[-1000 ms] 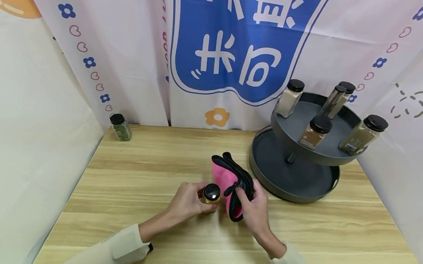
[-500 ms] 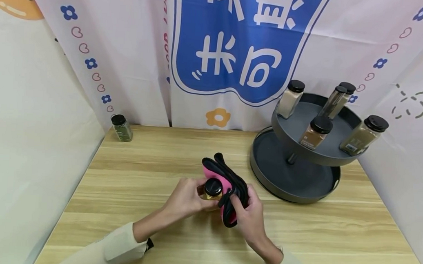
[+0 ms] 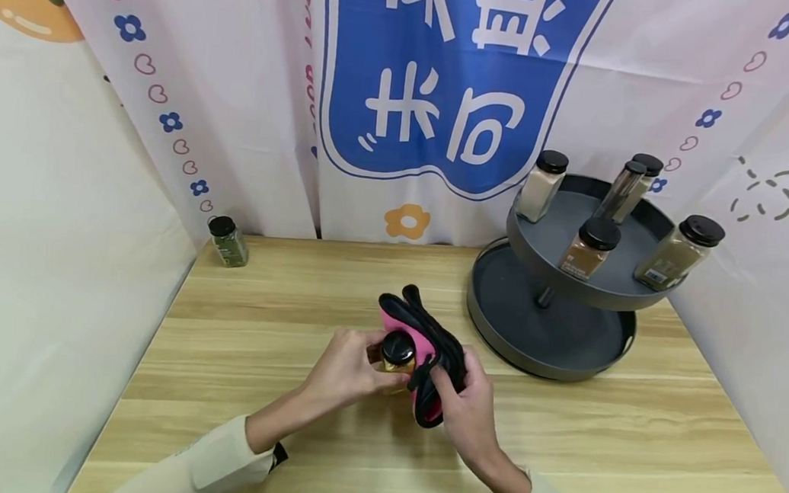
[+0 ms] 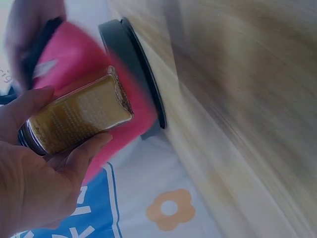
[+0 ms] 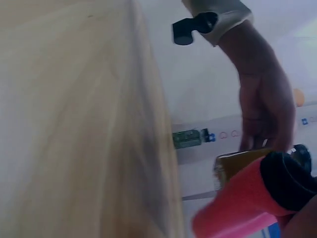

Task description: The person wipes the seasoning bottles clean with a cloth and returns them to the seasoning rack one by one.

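My left hand [image 3: 347, 365] grips a glass spice jar [image 4: 81, 113] of yellow-brown powder by its sides, fingers and thumb near the black lid [image 3: 398, 347]. In the left wrist view the jar is held off the wooden table [image 3: 272, 421], its base toward the wood. My right hand [image 3: 469, 404] pinches a folded pink cloth with thick black trim [image 3: 429, 340], the thumb over the black edge. The cloth lies right at the jar's right side, and its pink face [image 4: 74, 59] shows behind the jar in the left wrist view.
A dark grey two-tier round rack [image 3: 565, 365] stands at the back right. Several black-lidded spice jars, including a brown one [image 3: 587, 248], stand on its upper tier. A green spice jar [image 3: 228, 242] stands at the back left corner. Printed curtains [image 3: 266, 115] enclose the table.
My right hand has brought the pink cloth left against the jar. The jar in my left hand has shifted slightly away from me. In the last half second almost nothing differs.
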{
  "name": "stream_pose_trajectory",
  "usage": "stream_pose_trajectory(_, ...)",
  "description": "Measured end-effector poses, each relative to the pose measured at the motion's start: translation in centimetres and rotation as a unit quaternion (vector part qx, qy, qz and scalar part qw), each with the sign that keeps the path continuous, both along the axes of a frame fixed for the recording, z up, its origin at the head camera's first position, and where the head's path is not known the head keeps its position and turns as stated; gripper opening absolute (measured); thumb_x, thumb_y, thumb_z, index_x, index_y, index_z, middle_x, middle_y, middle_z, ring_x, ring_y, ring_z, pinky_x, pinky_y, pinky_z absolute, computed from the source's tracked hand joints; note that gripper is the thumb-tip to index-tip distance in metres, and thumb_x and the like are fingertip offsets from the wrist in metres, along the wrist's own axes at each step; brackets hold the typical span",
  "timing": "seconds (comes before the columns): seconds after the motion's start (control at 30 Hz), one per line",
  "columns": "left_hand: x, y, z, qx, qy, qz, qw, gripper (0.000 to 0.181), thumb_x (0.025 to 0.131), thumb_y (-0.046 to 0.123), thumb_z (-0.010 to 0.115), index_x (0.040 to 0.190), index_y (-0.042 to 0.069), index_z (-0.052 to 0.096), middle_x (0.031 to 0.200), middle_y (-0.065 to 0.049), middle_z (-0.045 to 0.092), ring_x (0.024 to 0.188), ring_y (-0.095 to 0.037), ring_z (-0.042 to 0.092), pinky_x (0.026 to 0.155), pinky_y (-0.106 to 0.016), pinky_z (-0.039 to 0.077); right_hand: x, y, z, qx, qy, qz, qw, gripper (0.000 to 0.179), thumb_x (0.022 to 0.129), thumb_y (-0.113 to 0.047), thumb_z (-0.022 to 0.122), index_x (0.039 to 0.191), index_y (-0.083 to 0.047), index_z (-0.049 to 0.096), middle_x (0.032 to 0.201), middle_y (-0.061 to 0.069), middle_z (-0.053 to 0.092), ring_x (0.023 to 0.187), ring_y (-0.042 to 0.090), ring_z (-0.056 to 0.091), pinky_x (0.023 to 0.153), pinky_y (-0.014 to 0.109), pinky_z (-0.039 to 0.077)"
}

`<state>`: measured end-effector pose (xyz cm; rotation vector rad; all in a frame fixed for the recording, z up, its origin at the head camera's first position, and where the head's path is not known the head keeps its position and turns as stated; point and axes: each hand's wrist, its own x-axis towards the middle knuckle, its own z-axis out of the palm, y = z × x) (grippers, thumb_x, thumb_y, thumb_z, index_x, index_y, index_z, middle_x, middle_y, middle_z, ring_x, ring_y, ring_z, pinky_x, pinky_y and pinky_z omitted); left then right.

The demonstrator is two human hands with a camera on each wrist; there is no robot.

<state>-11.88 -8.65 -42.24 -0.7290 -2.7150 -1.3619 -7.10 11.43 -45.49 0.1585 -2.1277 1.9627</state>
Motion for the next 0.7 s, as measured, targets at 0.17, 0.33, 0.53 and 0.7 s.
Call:
stream_pose_trajectory(0.17, 0.07, -0.01, 0.1, 0.005, -0.005, -0.003, 1.0, 0.035, 0.073, 0.01, 0.097, 0.103, 0.003, 0.079, 0.084, 0.0, 0.078, 0.06, -0.001, 0.049, 0.054, -0.018, 0.042, -0.05, -0.02, -0.33, -0.004, -0.027, 0.012, 0.9995, 0.007, 0.102, -0.004, 0.067, 0.109, -0.001, 0.066, 0.091, 0.006, 0.072, 0.079, 0.01, 0.067, 0.067, 0.026, 0.056)
stream_pose_trajectory(0.33, 0.04, -0.01, -0.02, 0.0, -0.007, -0.003, 1.0, 0.034, 0.074, 0.014, 0.097, 0.101, 0.003, 0.079, 0.087, -0.005, 0.079, 0.06, 0.0, 0.05, 0.057, -0.018, 0.045, 0.23, 0.03, 0.06, -0.026, 0.045, -0.002, 0.9987, 0.011, 0.099, 0.008, 0.063, 0.108, 0.002, 0.063, 0.087, 0.006, 0.07, 0.076, 0.012, 0.068, 0.063, 0.026, 0.056)
stream_pose_trajectory(0.53, 0.17, -0.08, 0.02, 0.005, -0.004, -0.006, 1.0, 0.039, 0.074, 0.013, 0.097, 0.108, 0.003, 0.08, 0.091, -0.005, 0.08, 0.06, 0.0, 0.052, 0.057, -0.019, 0.047, 0.08, -0.22, -0.68, 0.003, -0.032, 0.011, 0.9994, 0.005, 0.102, -0.004, 0.067, 0.108, -0.003, 0.066, 0.093, 0.006, 0.072, 0.082, 0.011, 0.068, 0.07, 0.025, 0.057)
stream_pose_trajectory(0.7, 0.24, -0.16, 0.07, 0.001, -0.003, -0.003, 1.0, 0.041, 0.074, 0.014, 0.097, 0.108, 0.002, 0.079, 0.091, -0.006, 0.08, 0.057, 0.002, 0.049, 0.055, -0.018, 0.044, 0.26, 0.04, -0.2, -0.014, 0.001, 0.019, 0.9997, 0.008, 0.101, 0.001, 0.065, 0.109, -0.001, 0.064, 0.094, 0.006, 0.071, 0.083, 0.011, 0.068, 0.069, 0.026, 0.057)
